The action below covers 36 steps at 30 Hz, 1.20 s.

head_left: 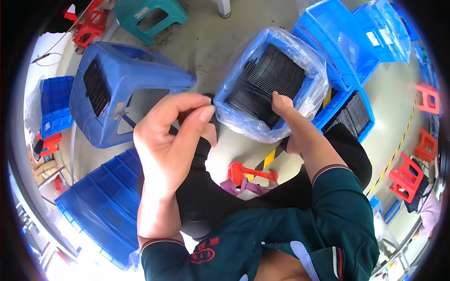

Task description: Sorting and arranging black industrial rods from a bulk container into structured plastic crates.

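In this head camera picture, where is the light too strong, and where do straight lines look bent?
Head view: the lower left corner is washed out white beside the stacked blue crates; the plastic bag lining the crate of black parts shows soft glare; the striped floor line curves near the rim; the left hand and right hand look sharp.

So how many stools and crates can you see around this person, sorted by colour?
Blue stool: 1
Teal stool: 1
Red stools, at least: 5, for example one at the right edge
Blue crates, at least: 6, including the bag-lined crate of black parts that the right hand reaches into
Total: at least 13
The left hand pinches something small and dark.
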Available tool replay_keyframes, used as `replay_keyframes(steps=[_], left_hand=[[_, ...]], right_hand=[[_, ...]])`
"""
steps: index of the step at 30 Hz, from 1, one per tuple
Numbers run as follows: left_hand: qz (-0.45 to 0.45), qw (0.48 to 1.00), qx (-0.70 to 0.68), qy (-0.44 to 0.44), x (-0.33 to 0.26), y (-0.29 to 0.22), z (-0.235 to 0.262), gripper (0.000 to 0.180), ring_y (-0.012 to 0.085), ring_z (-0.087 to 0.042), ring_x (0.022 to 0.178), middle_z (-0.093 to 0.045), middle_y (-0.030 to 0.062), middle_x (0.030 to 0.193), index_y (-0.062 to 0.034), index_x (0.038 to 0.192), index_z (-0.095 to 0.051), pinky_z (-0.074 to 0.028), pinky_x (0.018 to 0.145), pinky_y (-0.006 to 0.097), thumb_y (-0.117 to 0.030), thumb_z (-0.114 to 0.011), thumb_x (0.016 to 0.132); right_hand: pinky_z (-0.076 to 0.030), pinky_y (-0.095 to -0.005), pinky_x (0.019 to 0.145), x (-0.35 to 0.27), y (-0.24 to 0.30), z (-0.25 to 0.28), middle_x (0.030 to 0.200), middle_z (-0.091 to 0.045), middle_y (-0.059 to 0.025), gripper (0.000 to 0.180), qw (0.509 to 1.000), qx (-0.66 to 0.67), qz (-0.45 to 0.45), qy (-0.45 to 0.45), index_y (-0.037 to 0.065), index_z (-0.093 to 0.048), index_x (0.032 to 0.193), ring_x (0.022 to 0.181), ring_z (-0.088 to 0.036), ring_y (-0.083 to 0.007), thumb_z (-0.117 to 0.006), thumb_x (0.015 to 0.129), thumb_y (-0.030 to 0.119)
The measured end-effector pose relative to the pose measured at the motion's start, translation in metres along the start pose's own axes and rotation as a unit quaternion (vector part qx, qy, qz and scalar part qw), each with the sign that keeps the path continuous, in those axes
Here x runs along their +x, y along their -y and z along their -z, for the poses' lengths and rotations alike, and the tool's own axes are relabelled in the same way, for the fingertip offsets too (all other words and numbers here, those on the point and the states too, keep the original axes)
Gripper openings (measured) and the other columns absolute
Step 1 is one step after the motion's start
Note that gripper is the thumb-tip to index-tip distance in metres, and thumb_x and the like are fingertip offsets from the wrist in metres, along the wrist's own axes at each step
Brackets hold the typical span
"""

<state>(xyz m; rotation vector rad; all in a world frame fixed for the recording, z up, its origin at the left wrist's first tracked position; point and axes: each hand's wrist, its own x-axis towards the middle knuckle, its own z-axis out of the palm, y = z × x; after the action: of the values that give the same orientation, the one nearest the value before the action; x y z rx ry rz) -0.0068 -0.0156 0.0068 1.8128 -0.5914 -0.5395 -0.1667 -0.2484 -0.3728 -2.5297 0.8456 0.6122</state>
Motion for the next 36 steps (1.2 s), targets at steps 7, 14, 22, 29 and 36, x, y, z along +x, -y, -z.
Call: replay_keyframes(steps=[7,14,22,29,36], left_hand=[[-0.046,0.999,-0.002,-0.013,-0.002,0.010,0.004,0.010,0.0084,-0.057,0.066,-0.062,0.0050,0.074,0.0026,0.089,-0.063,-0.045,0.063,0.021,-0.004,-0.063,0.081],[-0.099,0.995,-0.013,-0.012,0.007,0.012,-0.004,0.011,0.0097,-0.058,0.063,-0.062,0.0077,0.070,0.0011,0.087,-0.064,-0.047,0.062,0.023,-0.007,-0.063,0.079],[-0.122,0.992,0.015,-0.019,0.006,0.018,0.004,0.013,0.0127,-0.060,0.063,-0.064,0.0099,0.070,0.0002,0.086,-0.064,-0.048,0.062,0.024,-0.010,-0.064,0.078],[-0.113,0.993,0.026,-0.010,0.007,0.018,0.007,0.016,0.0058,-0.055,0.068,-0.061,0.0020,0.071,0.0014,0.089,-0.064,-0.045,0.065,0.020,-0.013,-0.063,0.082],[-0.127,0.991,0.018,-0.035,0.019,0.024,0.000,0.015,0.0146,-0.061,0.064,-0.064,0.0103,0.071,-0.0003,0.087,-0.065,-0.048,0.063,0.026,-0.012,-0.064,0.078]], right_hand=[[-0.053,-0.0376,0.068,-0.003,0.040,0.087,0.089,-0.067,-0.0155,0.017,0.968,-0.239,0.067,0.035,0.003,-0.064,0.085,0.085,-0.066,-0.0278,-0.050,0.081,0.013],[-0.052,-0.0399,0.051,0.005,0.053,0.096,0.078,-0.068,-0.0027,0.017,0.901,-0.394,-0.019,0.179,0.012,-0.072,0.085,0.065,-0.065,-0.0221,-0.061,0.073,0.019],[-0.055,-0.0428,0.057,0.000,0.080,0.087,0.081,-0.068,-0.0081,0.017,0.854,-0.423,-0.051,0.299,0.008,-0.071,0.085,0.069,-0.066,-0.0262,-0.067,0.071,0.017],[-0.055,-0.0427,0.060,-0.043,0.052,0.075,0.095,-0.068,-0.0089,0.018,0.937,-0.320,-0.050,0.134,0.011,-0.072,0.088,0.085,-0.067,-0.0254,-0.061,0.074,0.014],[-0.050,-0.0412,0.074,-0.086,0.021,0.077,0.091,-0.067,-0.0145,0.031,0.983,-0.178,0.002,0.047,0.005,-0.070,0.087,0.088,-0.064,-0.0322,-0.056,0.083,0.033]])
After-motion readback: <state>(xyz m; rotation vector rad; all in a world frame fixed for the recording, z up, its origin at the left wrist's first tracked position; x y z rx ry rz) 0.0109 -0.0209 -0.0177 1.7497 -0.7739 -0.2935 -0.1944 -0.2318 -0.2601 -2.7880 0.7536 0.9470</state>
